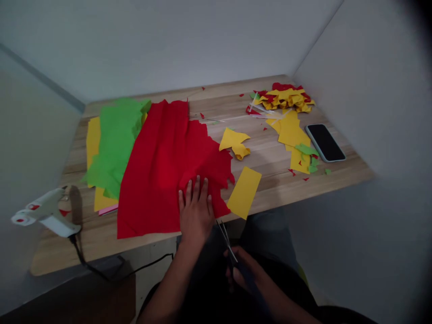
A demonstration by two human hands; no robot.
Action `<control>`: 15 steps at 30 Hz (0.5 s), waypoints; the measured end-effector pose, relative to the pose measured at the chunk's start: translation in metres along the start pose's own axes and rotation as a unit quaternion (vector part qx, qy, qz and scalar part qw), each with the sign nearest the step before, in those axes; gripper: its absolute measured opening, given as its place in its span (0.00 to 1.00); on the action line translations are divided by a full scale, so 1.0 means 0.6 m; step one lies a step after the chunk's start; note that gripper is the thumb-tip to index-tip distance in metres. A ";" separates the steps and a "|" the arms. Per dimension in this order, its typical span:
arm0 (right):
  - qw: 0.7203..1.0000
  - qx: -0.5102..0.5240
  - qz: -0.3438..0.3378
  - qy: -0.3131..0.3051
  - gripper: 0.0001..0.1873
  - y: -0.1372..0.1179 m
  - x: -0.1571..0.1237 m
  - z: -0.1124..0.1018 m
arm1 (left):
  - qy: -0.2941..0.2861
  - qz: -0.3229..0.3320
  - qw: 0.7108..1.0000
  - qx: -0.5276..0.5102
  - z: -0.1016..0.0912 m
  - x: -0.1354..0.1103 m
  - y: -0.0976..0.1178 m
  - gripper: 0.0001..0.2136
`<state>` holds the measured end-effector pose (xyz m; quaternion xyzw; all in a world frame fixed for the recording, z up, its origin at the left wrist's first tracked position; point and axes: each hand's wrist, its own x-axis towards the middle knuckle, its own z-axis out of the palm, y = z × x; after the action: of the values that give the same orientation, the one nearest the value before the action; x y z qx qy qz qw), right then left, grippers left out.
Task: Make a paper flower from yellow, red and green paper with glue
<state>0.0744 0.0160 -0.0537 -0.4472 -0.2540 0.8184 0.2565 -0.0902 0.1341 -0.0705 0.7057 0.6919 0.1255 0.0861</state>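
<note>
Head view: nearest in, below the table (266, 157) edge, the right hand (248, 274) is closed around the handles of the scissors (227, 243). The blades angle up and away and look a little parted, though they are thin and blurred. Their tips sit just short of the near right corner of the red sheet (158, 166). Just left of those tips, the left hand (195, 211) lies flat on that sheet, fingers (196, 184) straight and close together, gripping nothing, only pressing down. The sheet runs on past the fingertips and well out to their left. Its right edge, just beside the fingers, is ragged and notched, so some cutting looks done, but by my read most of the red is whole. Right of the fingers lies a yellow strip (244, 192), touching that ragged edge, and beyond it a crumpled yellow scrap (235, 143). Far left of the fingers a glue gun (47, 211) stands at the table's edge, with a green sheet (116, 139) beyond it. Far off to the right there's a phone (325, 142), and at the back a pile (286, 97) of red and yellow pieces, plenty cut already.
</note>
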 end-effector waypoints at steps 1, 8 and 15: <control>1.000 0.000 0.003 0.008 0.33 0.002 0.002 0.005 | -0.002 -0.009 1.000 -0.012 0.000 0.001 0.001 0.24; 0.996 0.027 -0.026 0.086 0.33 0.002 0.043 0.047 | -0.037 -0.019 0.998 -0.052 -0.017 0.005 -0.010 0.25; 0.991 -0.064 -0.031 0.115 0.29 0.008 0.023 0.036 | -0.013 0.041 0.998 -0.050 -0.024 0.001 -0.040 0.22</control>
<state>0.0482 0.0174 -0.0551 -0.5456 -0.2889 0.7351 0.2799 -0.1171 0.1345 -0.0639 0.7297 0.6544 0.1542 0.1247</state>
